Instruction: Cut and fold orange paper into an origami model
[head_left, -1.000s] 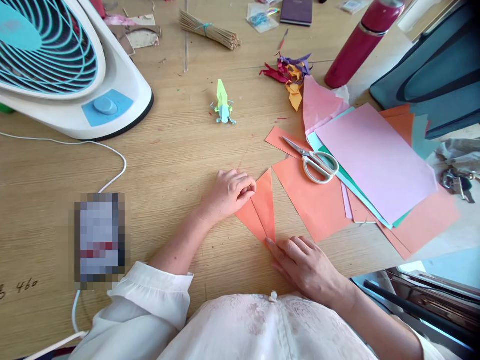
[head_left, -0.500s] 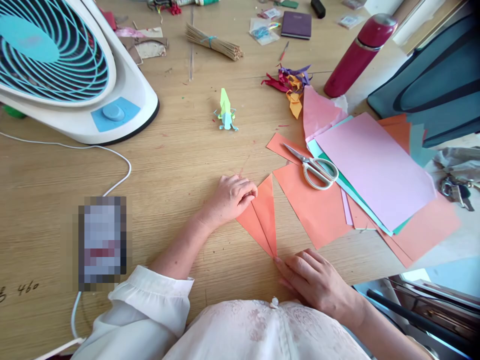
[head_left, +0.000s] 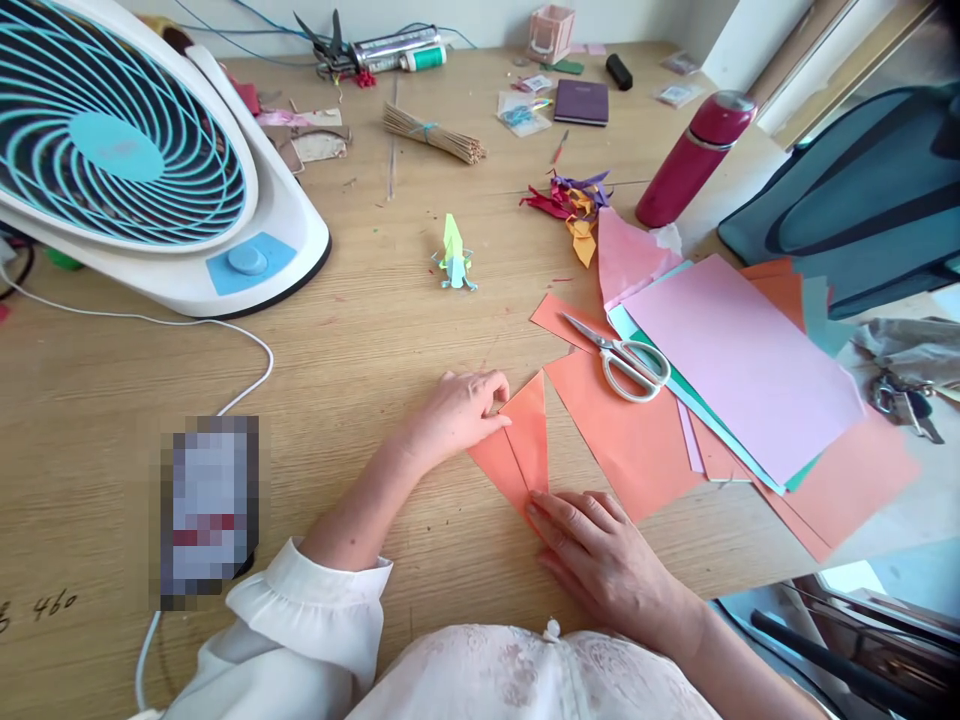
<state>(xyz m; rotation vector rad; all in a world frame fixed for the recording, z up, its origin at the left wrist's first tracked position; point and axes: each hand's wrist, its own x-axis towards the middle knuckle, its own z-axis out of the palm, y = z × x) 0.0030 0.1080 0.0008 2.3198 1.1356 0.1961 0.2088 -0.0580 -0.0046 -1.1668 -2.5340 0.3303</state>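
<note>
An orange sheet of paper [head_left: 531, 430], folded into a narrow kite shape with a crease down its middle, lies on the table between my hands. My left hand [head_left: 466, 412] is at its upper left edge, fingers curled and thumb on the paper. The lower tip is covered by my right hand [head_left: 589, 545], whose fingers lie stretched out and press on it. Right of the folded piece is a flat orange sheet [head_left: 634, 440]. White-handled scissors [head_left: 634, 370] rest partly on that sheet, lying slightly apart at the blades.
Coloured paper sheets [head_left: 742, 360] are stacked at right, before a red thermos [head_left: 694, 160]. A small green-and-blue paper figure [head_left: 454, 255] stands mid-table, with folded paper pieces [head_left: 577, 205] behind. A fan [head_left: 277, 240] and a blurred-out item with a white cable [head_left: 262, 370] occupy the left.
My right hand has moved up and left onto the paper's lower tip. My left fingers have shifted, with the thumb now stretched along the paper. The view has tilted upward.
</note>
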